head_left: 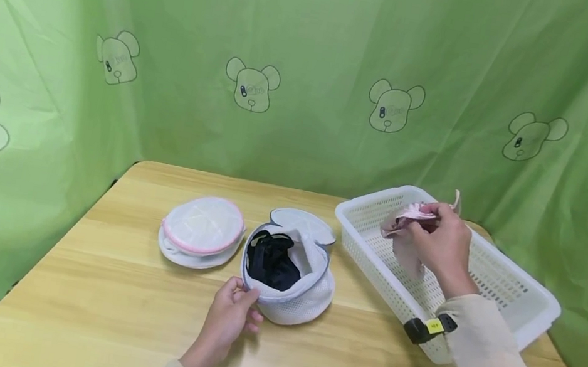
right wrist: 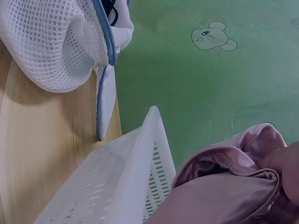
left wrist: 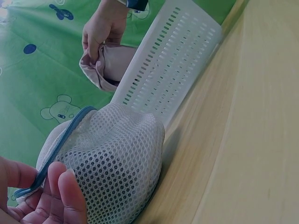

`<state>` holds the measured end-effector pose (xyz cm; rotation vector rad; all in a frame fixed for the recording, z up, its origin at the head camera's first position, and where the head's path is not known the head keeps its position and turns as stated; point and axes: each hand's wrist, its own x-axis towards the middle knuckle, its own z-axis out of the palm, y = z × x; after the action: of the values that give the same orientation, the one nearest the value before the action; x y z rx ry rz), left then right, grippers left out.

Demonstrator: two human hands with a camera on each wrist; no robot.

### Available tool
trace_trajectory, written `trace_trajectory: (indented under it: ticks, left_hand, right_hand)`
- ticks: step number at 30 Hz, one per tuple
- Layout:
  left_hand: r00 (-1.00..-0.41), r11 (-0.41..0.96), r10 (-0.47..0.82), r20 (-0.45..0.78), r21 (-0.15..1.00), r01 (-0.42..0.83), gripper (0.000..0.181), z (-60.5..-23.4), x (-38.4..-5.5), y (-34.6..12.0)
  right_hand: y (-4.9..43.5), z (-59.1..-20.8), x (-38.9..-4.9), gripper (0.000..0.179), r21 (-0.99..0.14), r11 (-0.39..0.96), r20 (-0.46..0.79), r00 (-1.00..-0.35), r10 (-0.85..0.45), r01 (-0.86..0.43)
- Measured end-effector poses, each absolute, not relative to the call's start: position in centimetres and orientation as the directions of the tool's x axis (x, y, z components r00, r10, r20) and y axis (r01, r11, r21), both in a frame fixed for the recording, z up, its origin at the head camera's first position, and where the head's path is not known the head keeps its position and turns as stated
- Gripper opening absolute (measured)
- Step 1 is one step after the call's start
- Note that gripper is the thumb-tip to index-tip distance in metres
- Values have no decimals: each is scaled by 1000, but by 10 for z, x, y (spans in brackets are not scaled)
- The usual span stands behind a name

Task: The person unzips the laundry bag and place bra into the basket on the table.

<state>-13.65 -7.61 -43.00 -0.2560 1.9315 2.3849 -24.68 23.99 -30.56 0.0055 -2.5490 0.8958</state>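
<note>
A white mesh laundry bag [head_left: 305,302] with a blue-grey zip edge stands open on the table, its round lid folded to the back. Inside it lies a black garment [head_left: 276,263] with thin straps. My left hand [head_left: 230,313] pinches the bag's near rim, thumb on one side of the zip edge and fingers on the other, as the left wrist view shows. Over the white basket [head_left: 370,284], my right hand [head_left: 444,244] grips a dusty-pink garment [right wrist: 219,191] by its bunched top, and the rest hangs down. The garment's exact kind is unclear.
To the left of the open bag, a second mesh laundry bag [head_left: 202,227] with pink trim lies flat on the wooden table [head_left: 126,311]. The perforated basket stands at an angle on the right. Behind the table hangs a green curtain [head_left: 329,24] with bear-head prints.
</note>
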Motion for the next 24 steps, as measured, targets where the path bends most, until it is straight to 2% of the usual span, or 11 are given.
trace_trajectory:
  ticks: [10,24]
  left_hand:
    - [-985,-216,-55,-161,965,-145,13,-429,-135,-76]
    - [-985,-215,-60,-161,966,-145,13,-430,-134,-75]
  right_hand:
    - [243,-308,-246,27,-572,804,446,-884,141,-160]
    - [244,-307,-244,36,-617,773,401,-904,148,-147]
